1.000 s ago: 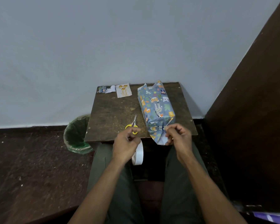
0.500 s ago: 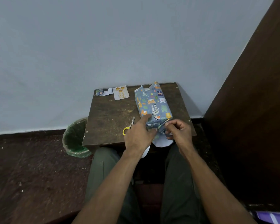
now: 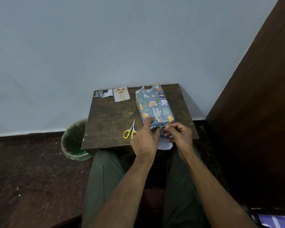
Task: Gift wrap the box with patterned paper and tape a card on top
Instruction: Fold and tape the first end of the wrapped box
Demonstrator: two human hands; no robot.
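The box, wrapped in blue animal-print paper, lies lengthways on the right side of the small brown table. My left hand holds its near end, forefinger on top and thumb against the end face. Beside it, my right hand pinches the loose paper flap at that end. The flap's white underside hangs over the table's front edge below both hands. At the far end of the box the paper stands up unfolded. The white card with gold print lies at the back of the table.
Yellow-handled scissors lie just left of my left hand. A paper scrap sits at the table's back left corner. A green-lined bin stands on the floor to the left. A dark wooden panel rises close on the right.
My left hand moved right from beside the scissors onto the box's near end. The white tape roll that hung below it is out of sight. My right hand stayed on the flap.
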